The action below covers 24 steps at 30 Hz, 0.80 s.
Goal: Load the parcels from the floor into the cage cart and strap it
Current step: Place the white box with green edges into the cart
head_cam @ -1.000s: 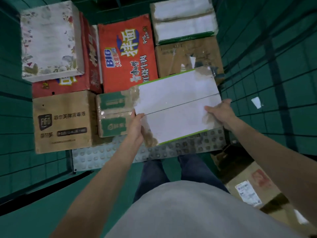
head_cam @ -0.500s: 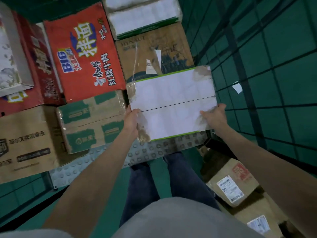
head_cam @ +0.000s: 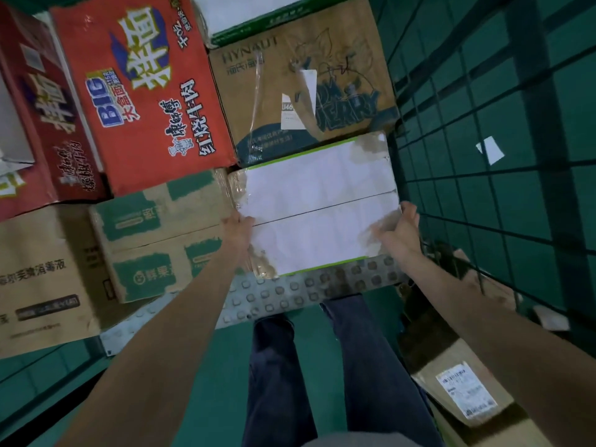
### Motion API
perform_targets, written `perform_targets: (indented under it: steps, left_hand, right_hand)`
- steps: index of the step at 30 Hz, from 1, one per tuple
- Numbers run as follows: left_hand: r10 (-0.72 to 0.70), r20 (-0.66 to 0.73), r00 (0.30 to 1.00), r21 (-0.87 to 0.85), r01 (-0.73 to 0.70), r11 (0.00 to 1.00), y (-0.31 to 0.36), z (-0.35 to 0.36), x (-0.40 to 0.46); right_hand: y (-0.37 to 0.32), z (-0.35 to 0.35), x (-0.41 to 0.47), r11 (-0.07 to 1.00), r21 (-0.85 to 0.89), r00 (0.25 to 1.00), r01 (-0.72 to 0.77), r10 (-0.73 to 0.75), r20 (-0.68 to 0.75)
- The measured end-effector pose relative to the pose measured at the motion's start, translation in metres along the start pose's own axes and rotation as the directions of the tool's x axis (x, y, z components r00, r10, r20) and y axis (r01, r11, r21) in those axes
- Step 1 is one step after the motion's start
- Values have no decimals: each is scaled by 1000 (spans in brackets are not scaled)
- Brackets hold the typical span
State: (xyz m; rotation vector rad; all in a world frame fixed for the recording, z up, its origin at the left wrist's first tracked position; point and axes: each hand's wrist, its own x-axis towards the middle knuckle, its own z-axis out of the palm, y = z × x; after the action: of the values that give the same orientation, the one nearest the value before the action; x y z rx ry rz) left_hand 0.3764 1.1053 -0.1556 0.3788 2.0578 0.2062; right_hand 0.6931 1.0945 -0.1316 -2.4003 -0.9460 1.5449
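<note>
While hands (head_cam: 319, 232) hold it, white parcel (head_cam: 319, 201) enters cart (head_cam: 290, 295).

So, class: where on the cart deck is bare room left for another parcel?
Only the studded deck strip at the front, before the white box and green-print carton. Behind them it is crowded: red carton and brown carton sit edge to edge.

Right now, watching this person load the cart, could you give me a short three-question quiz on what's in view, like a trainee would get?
1. True or false: both hands hold the white box.
2. Which parcel sits directly left of it? A) red noodle carton B) green-printed carton C) floral box
3. Fill in: to the white box's right stands the cart's green wire ____.

Key: 1 true: left hand, right hand. 2 B. 3 mesh.
</note>
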Motion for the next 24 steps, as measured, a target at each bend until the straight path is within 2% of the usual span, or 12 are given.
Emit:
perform_targets:
  steps: [5,7,13,19,24]
  left_hand:
    - [104,-59,993,39,-102,994,-4,7,-12]
    - [94,-78,992,-19,-96,995,-1,7,-15]
    - [99,-10,995,-163,-99,982,6,-18,-26]
    - [114,4,993,-282,-109,953,-3,-20,-37]
    - [132,32,991,-135,-126,983,-6,-20,-44]
  right_hand:
    - [5,2,0,1000,-22,1000,19,-19,22]
    - [2,0,-1,1000,-3,999,6,-6,33]
    - [-11,-1,-4,994,105,997,26,-34,70]
    - [-6,4,-6,993,107,998,53,-58,39]
    - [-5,5,-7,997,70,999,28,-31,32]
